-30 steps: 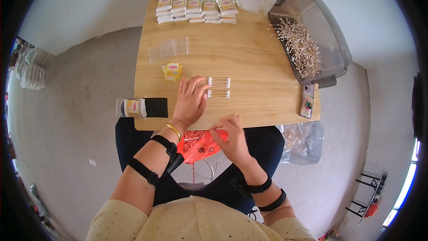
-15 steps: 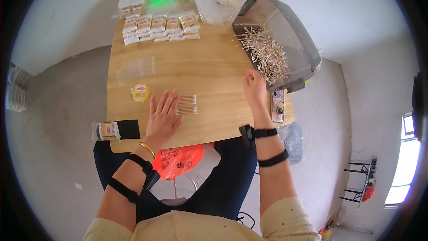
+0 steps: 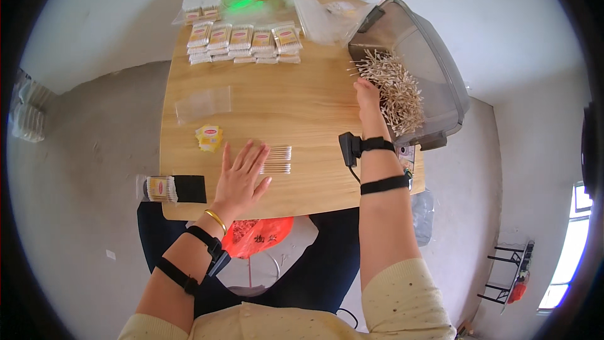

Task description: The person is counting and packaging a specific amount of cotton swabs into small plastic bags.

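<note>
Spreading our left hand (image 3: 241, 179) open and unladen at the left ends of two rows of cotton swabs (image 3: 278, 153) on the wooden table (image 3: 314, 113), we curl our right hand (image 3: 367, 96) by loose swabs (image 3: 402, 97) in the grey bin (image 3: 437, 75); whether it grips any, we cannot tell.

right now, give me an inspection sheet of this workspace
surface: light wood-grain table, no spill seen
job's things: two small rows of white-tipped cotton swabs; loose swab pile in a grey translucent plastic bin
clutter: yellow paper labels, flat clear plastic bags, stacked white swab packs
grips: left hand flat, fingers at the rows' left ends; right hand beside the pile, its grip unclear
cables: thin black cord at the right wrist
surroundings: red plastic bag below the table's near edge
</note>
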The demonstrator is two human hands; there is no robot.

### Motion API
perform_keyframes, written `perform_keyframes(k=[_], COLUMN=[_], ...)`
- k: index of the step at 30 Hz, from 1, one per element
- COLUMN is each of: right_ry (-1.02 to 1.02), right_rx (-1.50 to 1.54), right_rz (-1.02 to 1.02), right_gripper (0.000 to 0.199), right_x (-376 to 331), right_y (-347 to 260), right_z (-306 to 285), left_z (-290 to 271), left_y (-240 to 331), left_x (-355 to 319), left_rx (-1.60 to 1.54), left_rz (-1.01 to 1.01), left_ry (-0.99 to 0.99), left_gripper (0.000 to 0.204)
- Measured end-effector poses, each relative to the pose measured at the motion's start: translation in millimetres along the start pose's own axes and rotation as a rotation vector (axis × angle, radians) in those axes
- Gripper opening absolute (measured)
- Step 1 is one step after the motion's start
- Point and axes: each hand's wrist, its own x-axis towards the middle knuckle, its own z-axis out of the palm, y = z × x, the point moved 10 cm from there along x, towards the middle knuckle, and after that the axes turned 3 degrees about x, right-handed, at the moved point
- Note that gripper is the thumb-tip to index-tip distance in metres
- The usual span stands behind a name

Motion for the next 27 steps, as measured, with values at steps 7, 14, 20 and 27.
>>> perform_keyframes(k=[7, 14, 20, 27], right_ry=[-0.002, -0.317, -0.468, -0.463], right_rx=[-0.089, -0.248, -0.385, -0.443], right_rz=[-0.213, -0.44, -0.682, -0.808], right_gripper=[0.025, 0.012, 0.01, 0.01], right_x=[-100.9, -178.1, -205.1, -229.3], right_y=[-5.5, -34.3, -57.9, -56.7], right_z=[20.5, 87.2, 118.8, 125.7], left_z=[-3.4, -8.4, -7.7, -9.6], left_y=[-2.5, -2.7, -9.8, -10.8], left_x=[-2.4, 0.1, -0.2, -0.8], left_rx=[-0.044, -0.065, -0.111, -0.111], left_rz=[-0.025, -0.023, -0.067, -0.086], left_ry=[-0.029, 0.029, 0.073, 0.075], left_gripper=[0.069, 0.073, 0.078, 0.08])
